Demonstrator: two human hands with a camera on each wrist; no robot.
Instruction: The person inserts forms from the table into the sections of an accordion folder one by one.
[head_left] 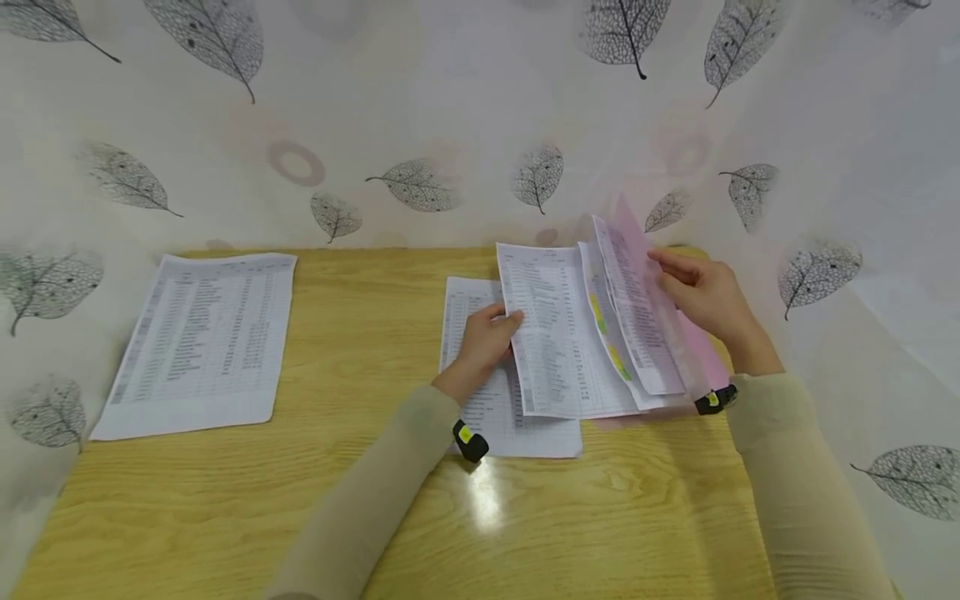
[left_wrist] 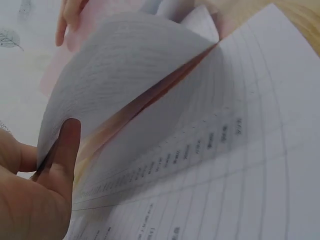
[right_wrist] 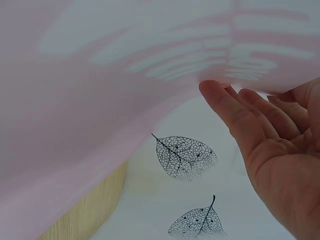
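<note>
The left hand [head_left: 483, 342] pinches a sheet [head_left: 543, 329]; a page [head_left: 551, 440] lies beneath that hand. The right hand [head_left: 703, 296] pinches a pink cover [right_wrist: 95, 120].

The left arm is covered by a long, pale beige sleeve [head_left: 375, 508], and the right by a matching sleeve [head_left: 798, 483], finely creased along the forearm. At the left wrist a small, blocky black device [head_left: 472, 446] is worn, marked with a bright yellow-green patch. At the right wrist a similar black device [head_left: 716, 400] is worn, likewise marked in yellow-green. Both hands [head_left: 483, 342] are left bare.
</note>
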